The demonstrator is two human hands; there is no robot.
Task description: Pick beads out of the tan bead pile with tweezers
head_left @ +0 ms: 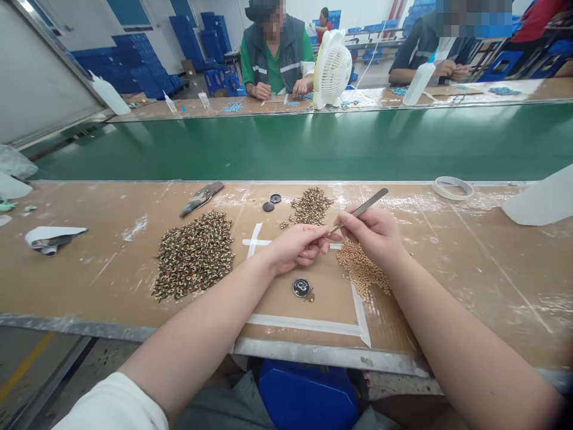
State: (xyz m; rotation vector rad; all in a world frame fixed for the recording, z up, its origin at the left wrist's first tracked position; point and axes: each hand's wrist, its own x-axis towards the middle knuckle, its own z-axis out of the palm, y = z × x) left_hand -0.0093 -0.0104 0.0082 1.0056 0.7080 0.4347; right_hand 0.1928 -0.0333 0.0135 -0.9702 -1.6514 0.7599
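Tweezers (367,202) are gripped in my right hand (378,233), their tips meeting the fingertips of my left hand (298,248). The left fingers are pinched together; whatever small piece they hold is too small to make out. Under my right hand lies a heap of small tan, bead-like pieces (363,270). Just beyond my hands is a small pile of dark and gold pieces (312,203). A bigger heap of similar pieces (194,257) spreads left of my forearm. Nearer me sits a small round dish (301,288) with dark, shiny contents.
White tape strips (308,324) mark the cardboard-covered table. Two black discs (268,206), a camouflage-patterned piece (201,199), a tape roll (453,188) and a white bottle (541,197) lie around. Beyond runs a green belt (268,143); people work across it near a fan (332,70).
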